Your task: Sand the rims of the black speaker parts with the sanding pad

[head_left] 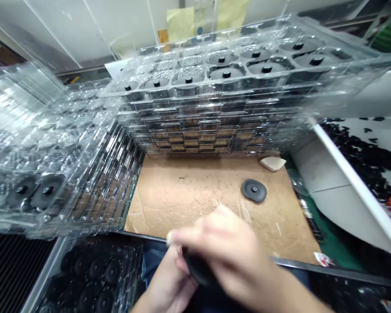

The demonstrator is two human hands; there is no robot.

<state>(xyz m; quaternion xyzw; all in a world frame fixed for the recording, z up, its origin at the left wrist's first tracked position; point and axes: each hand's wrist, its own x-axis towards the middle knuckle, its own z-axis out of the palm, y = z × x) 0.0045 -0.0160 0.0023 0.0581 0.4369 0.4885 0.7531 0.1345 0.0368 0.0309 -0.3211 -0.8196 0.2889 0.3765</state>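
Note:
In front of my body, both my hands are close together over the near edge of the cardboard. My left hand (174,282) is closed on a black disc (200,267), which is largely covered by the hands. Crossing over it, my right hand (230,250) is blurred, with its fingers curled and the fingertips at the disc's edge. What those fingertips pinch is hidden. Beyond the hands, another black oval disc (254,190) with a small central stub lies flat on the cardboard sheet (182,187).
A tall stack of clear plastic trays (208,104) holding black discs stands at the back. More trays (52,152) are stacked at left. A lower tray (94,278) holds several discs. A white bin (352,174) with black scraps (371,152) stands right, near a pale wedge (273,163).

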